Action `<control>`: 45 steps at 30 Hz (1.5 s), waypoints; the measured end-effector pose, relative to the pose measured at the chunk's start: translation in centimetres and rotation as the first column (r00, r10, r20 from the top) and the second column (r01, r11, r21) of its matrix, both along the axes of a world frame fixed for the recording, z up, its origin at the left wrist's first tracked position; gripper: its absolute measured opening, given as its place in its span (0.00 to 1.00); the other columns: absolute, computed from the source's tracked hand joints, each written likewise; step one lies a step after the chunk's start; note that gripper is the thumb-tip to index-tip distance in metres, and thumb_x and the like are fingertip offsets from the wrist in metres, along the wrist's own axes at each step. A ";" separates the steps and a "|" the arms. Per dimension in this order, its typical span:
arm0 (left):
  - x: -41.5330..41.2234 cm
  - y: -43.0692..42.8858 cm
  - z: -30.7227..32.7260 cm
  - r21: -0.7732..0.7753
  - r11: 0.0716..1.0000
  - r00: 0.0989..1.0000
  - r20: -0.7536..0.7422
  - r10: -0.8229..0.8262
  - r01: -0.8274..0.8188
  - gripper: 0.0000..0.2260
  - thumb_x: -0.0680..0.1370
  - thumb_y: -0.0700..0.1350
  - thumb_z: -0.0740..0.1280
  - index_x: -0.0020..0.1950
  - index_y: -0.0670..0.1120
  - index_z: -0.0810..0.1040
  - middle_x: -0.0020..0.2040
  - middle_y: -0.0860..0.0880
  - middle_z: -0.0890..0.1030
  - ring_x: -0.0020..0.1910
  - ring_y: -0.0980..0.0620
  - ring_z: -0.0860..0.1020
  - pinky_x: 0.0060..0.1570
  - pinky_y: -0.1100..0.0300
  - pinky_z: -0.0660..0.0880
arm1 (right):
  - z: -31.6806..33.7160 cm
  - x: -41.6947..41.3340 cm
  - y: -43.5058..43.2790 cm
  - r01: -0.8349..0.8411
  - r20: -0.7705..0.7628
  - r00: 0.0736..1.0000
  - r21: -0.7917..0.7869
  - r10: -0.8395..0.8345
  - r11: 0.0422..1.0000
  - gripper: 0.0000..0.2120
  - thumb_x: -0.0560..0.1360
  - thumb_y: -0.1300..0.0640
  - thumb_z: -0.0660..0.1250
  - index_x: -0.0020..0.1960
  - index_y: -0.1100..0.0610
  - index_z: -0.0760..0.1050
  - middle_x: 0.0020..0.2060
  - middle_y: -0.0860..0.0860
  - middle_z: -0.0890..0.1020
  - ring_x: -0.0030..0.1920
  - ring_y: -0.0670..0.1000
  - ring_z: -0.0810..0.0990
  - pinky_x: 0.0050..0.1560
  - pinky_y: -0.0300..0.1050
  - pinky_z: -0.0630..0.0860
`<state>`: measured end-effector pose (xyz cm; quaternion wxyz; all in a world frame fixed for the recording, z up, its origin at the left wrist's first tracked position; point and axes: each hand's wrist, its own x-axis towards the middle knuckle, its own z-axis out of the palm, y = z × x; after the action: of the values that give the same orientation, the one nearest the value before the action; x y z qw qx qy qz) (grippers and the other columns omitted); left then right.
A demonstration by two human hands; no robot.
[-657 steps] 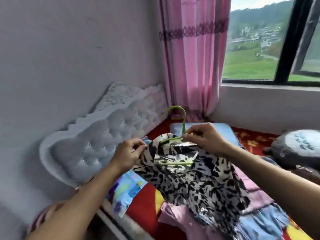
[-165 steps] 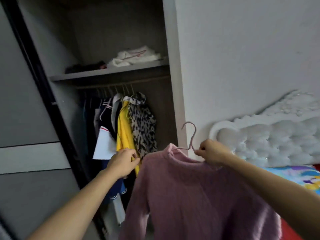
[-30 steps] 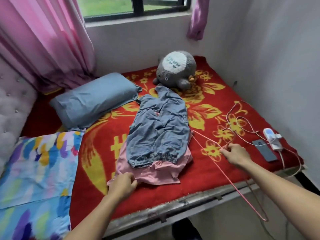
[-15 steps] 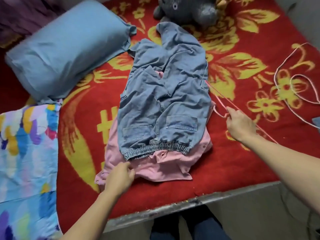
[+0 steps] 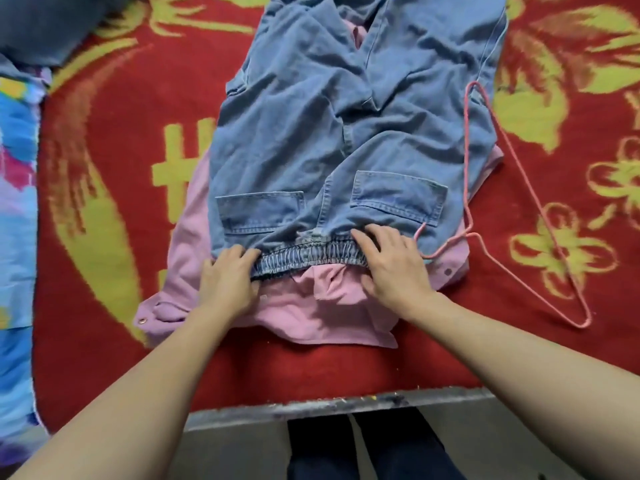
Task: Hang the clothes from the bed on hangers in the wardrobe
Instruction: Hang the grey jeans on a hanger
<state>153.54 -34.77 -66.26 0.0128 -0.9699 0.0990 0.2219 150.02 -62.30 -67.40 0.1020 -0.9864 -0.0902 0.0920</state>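
Blue denim trousers [image 5: 346,133] lie flat on the bed, on top of a pink garment [image 5: 311,306]. My left hand [image 5: 228,278] grips the left part of the elastic waistband, fingers on top and thumb below. My right hand [image 5: 394,268] holds the right part of the waistband the same way. A thin pink wire hanger [image 5: 465,150] lies loose on the bed to the right, with its hook beside my right hand and one side lying over the trouser edge.
The bed is covered by a red blanket [image 5: 104,202] with yellow flowers. A colourful pillow [image 5: 14,202] lies at the left and a blue pillow [image 5: 41,29] at the top left. The grey bed edge [image 5: 329,407] runs just in front of my legs.
My right hand has let go of the pink hanger, which now lies on the bed. Both hands have moved onto the trousers' waistband, and the view has come closer.
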 end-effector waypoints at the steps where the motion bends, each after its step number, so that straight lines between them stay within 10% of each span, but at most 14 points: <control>1: -0.4 0.2 0.0 0.012 1.000 1.000 0.002 -0.023 0.023 0.24 0.68 0.49 0.72 0.64 0.49 0.75 0.54 0.45 0.76 0.57 0.43 0.74 0.52 0.49 0.66 | -0.4 0.0 -0.1 -0.006 -0.001 1.000 -0.038 0.006 0.999 0.34 0.59 0.58 0.73 0.65 0.57 0.73 0.59 0.57 0.77 0.56 0.60 0.77 0.49 0.54 0.74; 10: -6.0 1.0 5.5 -0.098 0.992 0.997 -0.006 -0.076 0.075 0.15 0.62 0.58 0.66 0.45 0.53 0.79 0.39 0.52 0.79 0.43 0.47 0.80 0.41 0.51 0.70 | 4.5 -1.6 -3.6 0.142 -0.368 0.920 -0.007 -0.135 0.990 0.17 0.70 0.61 0.65 0.58 0.53 0.77 0.51 0.54 0.79 0.57 0.58 0.76 0.52 0.52 0.74; 17: -8.4 4.4 14.8 -0.350 0.932 0.993 -0.105 0.058 -0.092 0.26 0.71 0.72 0.48 0.37 0.51 0.70 0.43 0.49 0.81 0.46 0.49 0.78 0.44 0.52 0.70 | 12.5 -8.2 -3.0 0.330 -0.238 0.903 -0.150 -0.358 0.932 0.14 0.65 0.61 0.70 0.49 0.50 0.79 0.48 0.51 0.80 0.52 0.58 0.78 0.45 0.51 0.74; 22: -6.8 10.5 23.6 -0.471 0.875 0.994 -0.037 0.104 -0.109 0.16 0.71 0.63 0.55 0.35 0.52 0.70 0.35 0.50 0.79 0.42 0.45 0.78 0.39 0.52 0.69 | 21.6 -6.5 0.6 0.580 -0.235 0.809 0.182 -0.538 0.794 0.17 0.67 0.60 0.62 0.52 0.49 0.81 0.55 0.54 0.82 0.56 0.58 0.78 0.51 0.49 0.72; 34: -2.7 15.7 54.8 -0.671 0.706 0.774 0.564 0.288 0.227 0.05 0.76 0.41 0.66 0.45 0.40 0.79 0.39 0.40 0.80 0.39 0.45 0.77 0.41 0.50 0.71 | 58.4 -2.1 5.0 0.267 0.287 0.754 0.687 -0.590 0.676 0.12 0.62 0.62 0.61 0.37 0.50 0.81 0.36 0.51 0.83 0.39 0.51 0.80 0.43 0.46 0.79; 39: -3.1 15.8 65.3 -0.712 0.595 0.613 0.670 0.419 0.372 0.09 0.76 0.43 0.64 0.50 0.42 0.81 0.44 0.40 0.83 0.42 0.47 0.79 0.46 0.50 0.76 | 70.6 -4.5 5.5 0.082 0.458 0.655 0.748 -0.601 0.659 0.16 0.68 0.69 0.60 0.46 0.56 0.83 0.32 0.48 0.79 0.26 0.36 0.73 0.28 0.29 0.68; 45: -2.8 14.4 74.5 -0.757 0.462 0.441 0.648 0.621 0.463 0.10 0.73 0.40 0.60 0.49 0.44 0.79 0.44 0.47 0.79 0.43 0.51 0.77 0.46 0.54 0.78 | 80.0 -5.9 5.0 -0.103 0.550 0.526 0.798 -0.648 0.594 0.15 0.69 0.69 0.62 0.36 0.50 0.78 0.32 0.47 0.77 0.27 0.36 0.73 0.30 0.31 0.71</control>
<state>150.71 -20.37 8.26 -0.4524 -0.7830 0.1176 -0.4103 144.13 -57.29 12.60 0.4623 -0.7741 0.0212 -0.4319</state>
